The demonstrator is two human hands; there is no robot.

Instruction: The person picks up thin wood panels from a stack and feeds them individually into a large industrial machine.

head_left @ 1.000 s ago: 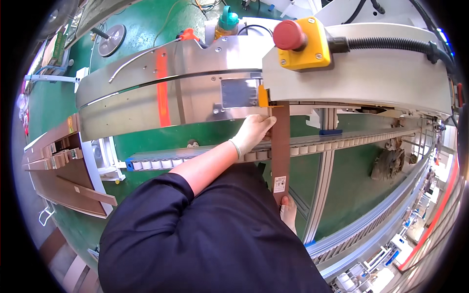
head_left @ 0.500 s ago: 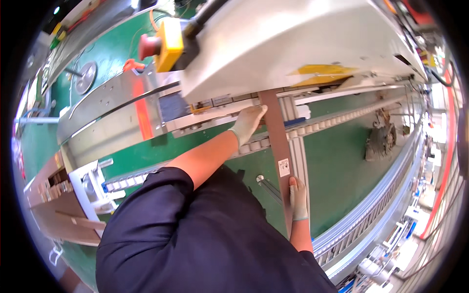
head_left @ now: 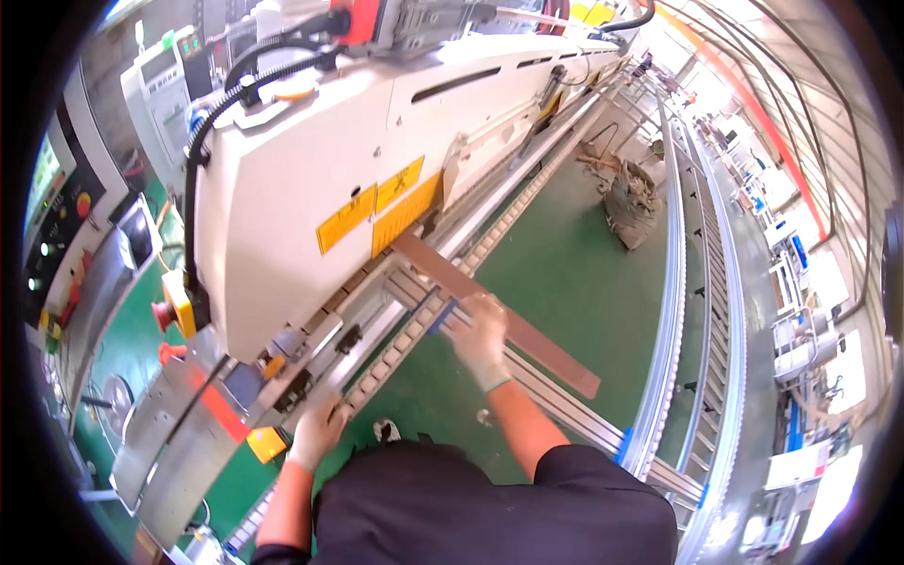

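A long, flat brown board [head_left: 537, 341] slants from the edge of the big white machine [head_left: 292, 226] out over the support bars. My right hand [head_left: 482, 341], in a pale glove, is at the board's near edge, above the bars. Its fingers are smeared by motion, so I cannot tell whether they grip the board. My left hand [head_left: 318, 431], also gloved, is apart from the board, low beside the machine's front rail [head_left: 372, 331]. Its fingers reach loosely toward the rail, and nothing shows in them. The board's far end meets the machine beneath the yellow labels.
A chain of pale blocks [head_left: 377, 375] runs along the machine. Aluminium support bars [head_left: 556, 400] lead right to a long roller conveyor [head_left: 670, 282]. A sack of scraps [head_left: 631, 205] sits on the green floor. At left are a red-and-yellow stop button box [head_left: 176, 306] and a metal table [head_left: 174, 461].
My view has turned to the right. My left hand has come off the board and moved down and left. My right hand has shifted along the board toward the machine.
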